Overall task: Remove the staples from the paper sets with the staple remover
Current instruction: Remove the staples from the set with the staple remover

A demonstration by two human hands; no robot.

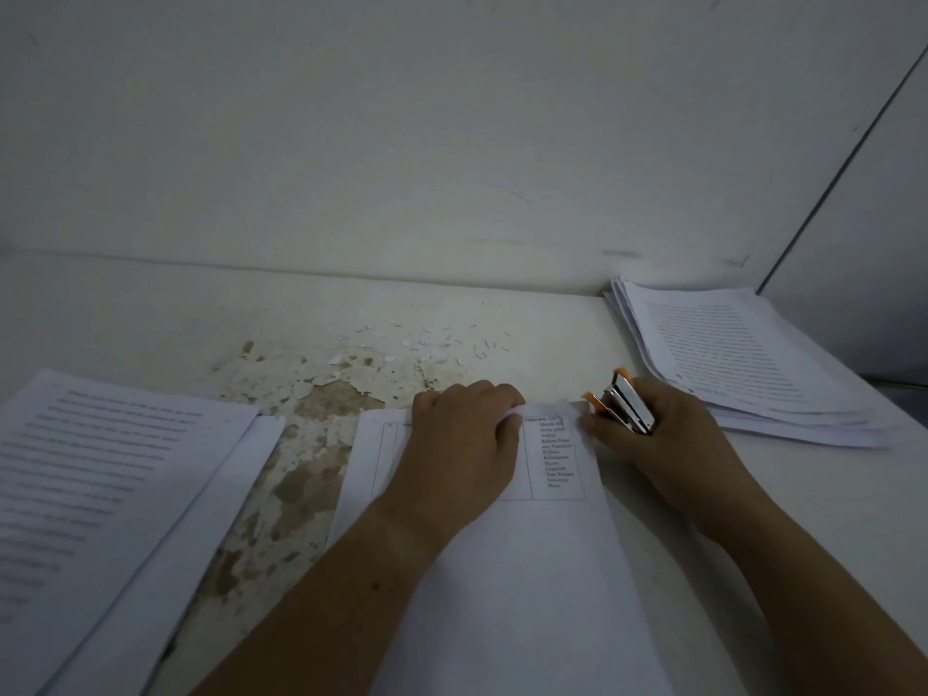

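The left hand (464, 439) curls its fingers over the top edge of the centre paper set (527, 570) on the table (552, 329). The right hand (668, 444) grips the staple remover (625, 406) at the set's top-right corner.

On the paper set (557, 519) at the worktop's (527, 319) near edge we read a table column: "Analisis", "Wahana", "Duta Wacana", "University", "Press" (its top line blurs). Left stack (100, 484) and right stack (728, 354): illegible.
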